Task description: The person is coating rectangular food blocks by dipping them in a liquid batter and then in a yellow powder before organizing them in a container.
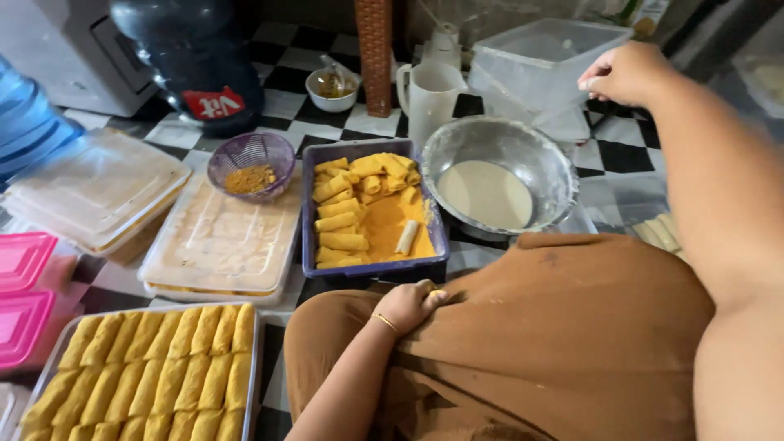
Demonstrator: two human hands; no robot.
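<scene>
Clear plastic tub (535,57) apparently touches the right hand's (625,75) grip.

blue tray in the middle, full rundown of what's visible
The blue tray is a deep rectangular container, plastic by the look, set flat on the checkered floor between a lidded clear box and a metal bowl of pale batter. Its bottom is covered in orange-yellow crumbs. Crumb-coated rolls lie along its left and far sides; one pale uncoated roll lies near the right wall. Neither hand touches it; the left hand rests on the brown-clad lap just in front.
</scene>
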